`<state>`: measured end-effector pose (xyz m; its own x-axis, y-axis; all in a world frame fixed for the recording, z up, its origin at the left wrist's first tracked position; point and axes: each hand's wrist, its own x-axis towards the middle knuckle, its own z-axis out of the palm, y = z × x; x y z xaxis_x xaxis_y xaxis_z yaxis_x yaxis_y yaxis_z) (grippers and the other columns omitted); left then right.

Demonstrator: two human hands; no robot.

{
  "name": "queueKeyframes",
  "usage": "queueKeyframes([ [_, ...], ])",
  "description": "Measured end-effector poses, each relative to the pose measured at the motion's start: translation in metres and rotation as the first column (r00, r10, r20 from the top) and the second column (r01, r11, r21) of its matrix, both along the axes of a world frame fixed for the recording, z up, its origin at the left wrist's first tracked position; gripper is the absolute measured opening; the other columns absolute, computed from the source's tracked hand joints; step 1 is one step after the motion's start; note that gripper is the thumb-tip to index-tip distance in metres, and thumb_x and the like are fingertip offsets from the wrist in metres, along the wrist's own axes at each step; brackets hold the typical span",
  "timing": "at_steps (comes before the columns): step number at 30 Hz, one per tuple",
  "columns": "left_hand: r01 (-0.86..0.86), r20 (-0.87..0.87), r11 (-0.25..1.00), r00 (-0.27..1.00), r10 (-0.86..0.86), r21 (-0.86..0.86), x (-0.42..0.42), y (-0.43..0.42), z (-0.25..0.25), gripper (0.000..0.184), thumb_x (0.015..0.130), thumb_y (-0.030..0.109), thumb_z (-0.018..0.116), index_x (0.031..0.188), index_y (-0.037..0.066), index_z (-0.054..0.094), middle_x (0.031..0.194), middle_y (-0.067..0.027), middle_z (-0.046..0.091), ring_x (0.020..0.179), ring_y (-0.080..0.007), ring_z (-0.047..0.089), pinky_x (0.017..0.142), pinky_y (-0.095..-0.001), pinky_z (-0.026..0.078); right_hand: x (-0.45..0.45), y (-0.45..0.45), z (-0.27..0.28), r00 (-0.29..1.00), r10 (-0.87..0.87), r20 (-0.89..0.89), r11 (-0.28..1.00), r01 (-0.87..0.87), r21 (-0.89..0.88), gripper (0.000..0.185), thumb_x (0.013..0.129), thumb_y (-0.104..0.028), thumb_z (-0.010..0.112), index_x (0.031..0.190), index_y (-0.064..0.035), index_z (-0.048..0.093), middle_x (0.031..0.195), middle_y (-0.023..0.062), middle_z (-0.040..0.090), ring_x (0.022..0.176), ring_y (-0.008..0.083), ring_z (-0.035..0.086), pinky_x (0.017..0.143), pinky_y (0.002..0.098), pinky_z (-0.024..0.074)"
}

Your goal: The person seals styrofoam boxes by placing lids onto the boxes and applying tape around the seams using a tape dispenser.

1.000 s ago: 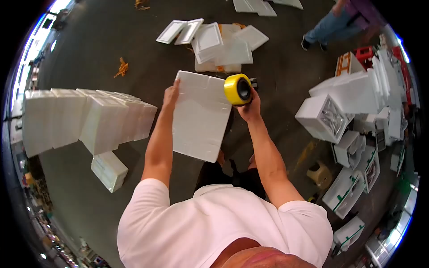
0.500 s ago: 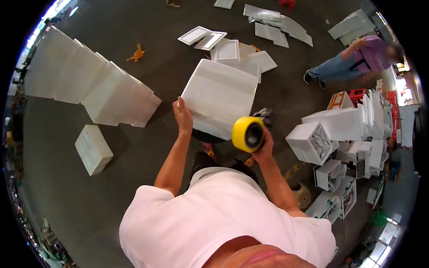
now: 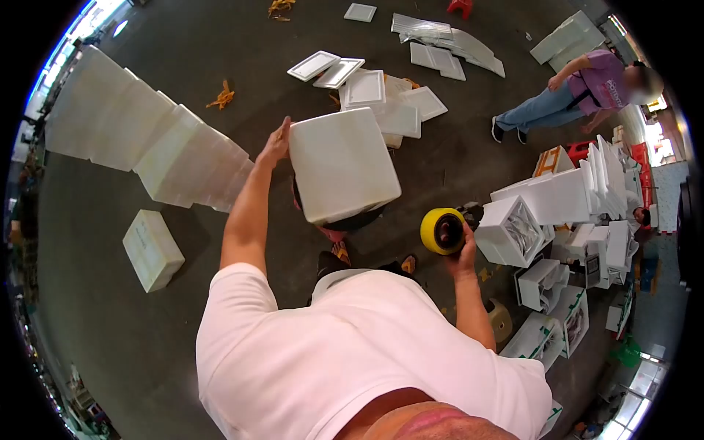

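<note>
Fingers of the left hand (image 3: 276,145) lay unclenched along the far left corner of the white foam box (image 3: 345,165), seemingly steadying it; the right hand (image 3: 463,255) grasped the yellow ring-shaped tape roll (image 3: 429,229), well apart. Bringing roll to box would call for leftward travel over the dark grey floor (image 3: 429,172) between them, short of the white foam lids (image 3: 364,88).

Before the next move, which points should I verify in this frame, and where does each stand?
1. Left hand at the white foam box's edge: ok.
2. Right hand holding the round yellow tape roll: ok.
3. Tape roll apart from the box: ok.
4. Person in purple shirt away from the box: ok.
5. Box supported underneath: cannot tell, underside hidden.
6. Tape already on the box: cannot tell.
</note>
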<state>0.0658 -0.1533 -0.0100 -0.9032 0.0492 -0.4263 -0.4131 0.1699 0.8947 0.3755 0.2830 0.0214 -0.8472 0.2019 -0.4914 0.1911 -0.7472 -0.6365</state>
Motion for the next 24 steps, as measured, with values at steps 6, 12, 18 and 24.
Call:
queueKeyframes([
  [6, 0.185, 0.046, 0.589, 0.969, -0.243, -0.787, -0.068, 0.061, 0.012, 0.077, 0.09, 0.073, 0.035, 0.138, 0.014, 0.05, 0.132, -0.0222, 0.056, 0.122, -0.0409, 0.053, 0.103, -0.0473, 0.041, 0.025, 0.062, -0.012, 0.996, -0.086, 0.037, 0.994, 0.084, 0.064, 0.039, 0.095, -0.034, 0.055, 0.121, -0.0055, 0.06, 0.118, 0.0072, 0.063, 0.108, 0.0214, 0.06, 0.094, 0.0385, 0.0499],
  [12, 0.118, 0.056, 0.398, 0.985, -0.164, -0.91, -0.062, 0.14, 0.034, 0.089, 0.086, 0.075, 0.036, 0.155, 0.019, 0.021, 0.148, -0.0213, 0.04, 0.136, -0.0392, 0.04, 0.109, -0.0523, 0.03, 0.051, 0.095, -0.019, 0.982, -0.183, 0.051, 0.983, 0.182, 0.025, 0.029, 0.094, -0.032, 0.058, 0.11, -0.0084, 0.064, 0.101, 0.0035, 0.069, 0.089, 0.014, 0.064, 0.072, 0.03, 0.0533],
  [18, 0.144, 0.058, 0.305, 0.96, -0.275, -0.941, -0.073, 0.179, 0.024, 0.084, 0.086, 0.071, 0.04, 0.155, 0.026, 0.022, 0.142, -0.0195, 0.045, 0.13, -0.0376, 0.045, 0.107, -0.0514, 0.03, 0.09, 0.132, -0.067, 0.956, -0.264, 0.126, 0.96, 0.274, -0.066, 0.036, 0.094, -0.033, 0.057, 0.116, -0.0062, 0.063, 0.112, 0.0082, 0.066, 0.102, 0.0211, 0.063, 0.086, 0.0373, 0.0527],
  [24, -0.099, -0.268, 0.323, 0.8, -0.537, -0.941, -0.065, 0.201, 0.009, 0.071, 0.085, 0.061, 0.051, 0.145, 0.023, 0.043, 0.129, -0.0139, 0.057, 0.123, -0.0305, 0.051, 0.103, -0.0457, 0.036, 0.166, 0.16, -0.18, 0.7, -0.533, 0.475, 0.841, 0.5, 0.208, 0.065, 0.084, -0.04, 0.065, 0.134, -0.0005, 0.053, 0.135, 0.015, 0.054, 0.117, 0.0294, 0.055, 0.098, 0.045, 0.0448],
])
